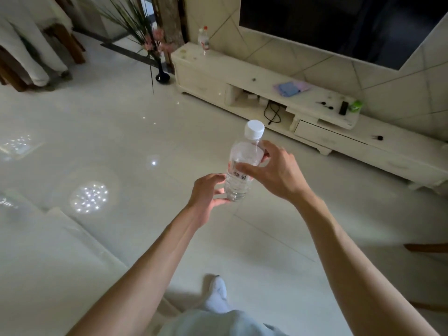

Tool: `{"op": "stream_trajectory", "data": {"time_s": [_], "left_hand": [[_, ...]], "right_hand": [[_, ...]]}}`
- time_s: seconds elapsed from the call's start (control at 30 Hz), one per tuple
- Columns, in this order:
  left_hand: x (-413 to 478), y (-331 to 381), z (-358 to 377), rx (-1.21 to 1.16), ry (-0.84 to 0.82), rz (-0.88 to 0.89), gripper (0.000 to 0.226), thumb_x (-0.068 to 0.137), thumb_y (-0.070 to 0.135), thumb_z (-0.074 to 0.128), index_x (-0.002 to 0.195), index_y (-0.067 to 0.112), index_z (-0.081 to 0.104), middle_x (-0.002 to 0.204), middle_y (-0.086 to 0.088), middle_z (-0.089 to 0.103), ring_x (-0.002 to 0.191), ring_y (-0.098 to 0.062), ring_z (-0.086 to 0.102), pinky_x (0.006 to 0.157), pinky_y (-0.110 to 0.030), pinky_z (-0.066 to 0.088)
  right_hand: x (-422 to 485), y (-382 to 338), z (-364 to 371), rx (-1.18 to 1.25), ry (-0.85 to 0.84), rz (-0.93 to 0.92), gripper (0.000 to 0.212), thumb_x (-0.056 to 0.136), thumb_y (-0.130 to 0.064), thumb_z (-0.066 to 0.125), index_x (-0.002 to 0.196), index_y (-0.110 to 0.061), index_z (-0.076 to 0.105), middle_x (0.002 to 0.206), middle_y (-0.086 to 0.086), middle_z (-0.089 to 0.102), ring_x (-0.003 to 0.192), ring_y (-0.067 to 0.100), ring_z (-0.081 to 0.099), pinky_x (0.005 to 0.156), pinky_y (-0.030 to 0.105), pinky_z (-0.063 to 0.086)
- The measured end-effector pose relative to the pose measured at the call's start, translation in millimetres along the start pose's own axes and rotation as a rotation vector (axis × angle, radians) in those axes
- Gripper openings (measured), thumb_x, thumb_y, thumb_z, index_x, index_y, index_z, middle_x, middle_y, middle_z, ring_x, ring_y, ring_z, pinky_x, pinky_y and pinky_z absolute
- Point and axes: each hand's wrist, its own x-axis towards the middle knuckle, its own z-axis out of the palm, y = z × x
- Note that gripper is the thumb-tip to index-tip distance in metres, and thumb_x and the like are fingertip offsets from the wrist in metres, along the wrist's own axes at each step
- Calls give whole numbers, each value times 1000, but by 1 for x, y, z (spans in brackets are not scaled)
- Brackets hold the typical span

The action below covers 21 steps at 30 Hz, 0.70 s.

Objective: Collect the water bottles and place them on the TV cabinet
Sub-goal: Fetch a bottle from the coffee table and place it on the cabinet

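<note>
A clear water bottle (238, 180) with a white cap and a barcode label is held upright in mid-air over the tiled floor. My right hand (274, 170) grips its upper body, thumb across the front. My left hand (206, 195) curls round the bottle's base from the left. A second bottle (203, 41) with a red cap stands on the far left end of the white TV cabinet (242, 71), which runs along the wall under the dark TV (339, 25).
On the cabinet lie pink and blue cloths (289, 88), a black remote (343, 107) and a green item (356, 104). A black vase with grasses (162, 75) stands left of the cabinet. White-covered furniture sits at the far left and near left.
</note>
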Motion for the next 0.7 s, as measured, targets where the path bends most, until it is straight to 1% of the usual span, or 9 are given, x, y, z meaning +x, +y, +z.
{"op": "stream_trajectory", "data": {"time_s": [0.1, 0.17, 0.23, 0.3, 0.37, 0.43, 0.53, 0.63, 0.7], "left_hand": [[35, 23, 10, 12, -14, 3, 38, 73, 19, 65, 105, -1, 70, 111, -20, 66, 106, -43, 56, 83, -58, 57], [54, 35, 16, 23, -27, 4, 36, 75, 18, 65, 105, -1, 69, 112, -20, 65, 110, -48, 55, 82, -58, 57], [73, 47, 24, 26, -35, 7, 31, 80, 16, 64, 104, -2, 70, 108, -18, 65, 106, -46, 55, 82, -58, 57], [90, 60, 33, 42, -43, 11, 27, 83, 14, 62, 103, -2, 69, 102, -13, 63, 99, -39, 54, 82, -59, 57], [110, 71, 42, 45, -38, 12, 32, 80, 16, 64, 105, -4, 69, 101, -13, 63, 95, -37, 53, 83, -60, 56], [131, 82, 52, 45, -36, 25, 35, 80, 17, 64, 106, -5, 68, 103, -14, 64, 94, -36, 54, 83, -60, 56], [165, 98, 72, 39, 6, 44, 24, 89, 13, 60, 104, -4, 68, 105, -14, 62, 94, -36, 56, 84, -61, 55], [197, 118, 97, 23, 60, 51, 17, 92, 11, 56, 99, 0, 67, 96, -10, 60, 90, -35, 57, 85, -63, 54], [216, 132, 113, 13, 68, 65, 16, 91, 10, 55, 97, 1, 68, 93, -9, 60, 90, -36, 57, 86, -62, 54]], "right_hand": [[39, 6, -3, 1, 25, 11, 69, 69, -60, 72, 123, -20, 58, 103, -4, 63, 92, 17, 59, 76, 32, 47], [61, 10, -7, 8, 30, 21, 73, 65, -66, 68, 122, -22, 58, 103, -5, 64, 92, 17, 59, 76, 32, 48], [85, 15, -11, 24, 38, 20, 74, 62, -71, 63, 120, -24, 59, 101, -7, 64, 90, 16, 60, 75, 32, 49], [106, 20, -15, 28, 45, 16, 69, 65, -67, 66, 117, -23, 61, 99, -7, 63, 88, 14, 59, 72, 29, 47], [131, 28, -19, 33, 40, 17, 66, 67, -63, 70, 117, -21, 61, 99, -7, 62, 86, 13, 58, 70, 27, 44], [157, 37, -23, 39, 30, 6, 66, 65, -64, 69, 115, -21, 61, 97, -8, 60, 83, 10, 57, 66, 24, 42], [200, 50, -32, 57, -2, -9, 60, 67, -61, 71, 113, -24, 62, 91, -10, 61, 76, 7, 56, 61, 23, 41], [247, 63, -45, 57, -24, -23, 47, 69, -55, 75, 106, -30, 62, 84, -10, 62, 74, 11, 58, 62, 26, 44], [279, 71, -55, 65, -47, -44, 48, 68, -55, 75, 107, -31, 63, 86, -9, 62, 76, 12, 58, 61, 24, 43]]}}
